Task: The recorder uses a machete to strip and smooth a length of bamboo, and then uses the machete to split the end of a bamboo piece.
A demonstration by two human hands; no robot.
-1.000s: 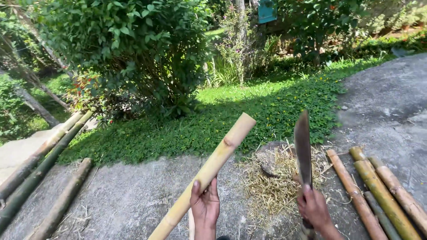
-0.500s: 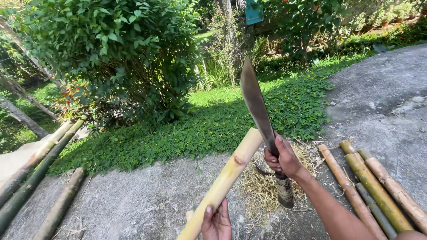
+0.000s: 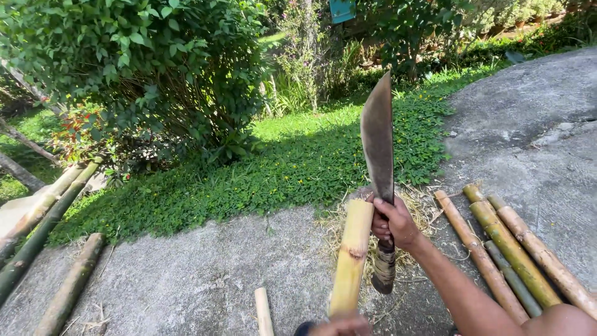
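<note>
Bamboo pole [image 3: 352, 255] stands nearly upright in front of me over the concrete ground [image 3: 205, 274], its cut top just beside my right hand [image 3: 393, 223] and its lower end gripped by my left hand [image 3: 342, 325], which only shows at the bottom edge of the view, fingers wrapped around the stalk. My right hand is clenched around the wrapped handle of a machete [image 3: 378, 146], blade pointing up and tilted slightly left, with the knuckles almost touching the pole's top. The risk I see is to the left hand: a downward blow that glances off the hard, rounded bamboo could run down the stalk toward the fingers holding it. The pole rests on nothing steady that I can see, so it could twist or kick sideways under a strike. Dry shavings [image 3: 348, 218] litter the ground behind the pole, poor footing for its base. More bamboo lengths [image 3: 497, 242] lie along the right edge of the concrete, others [image 3: 68, 286] at the left edge beside the grass [image 3: 280, 168].
</note>
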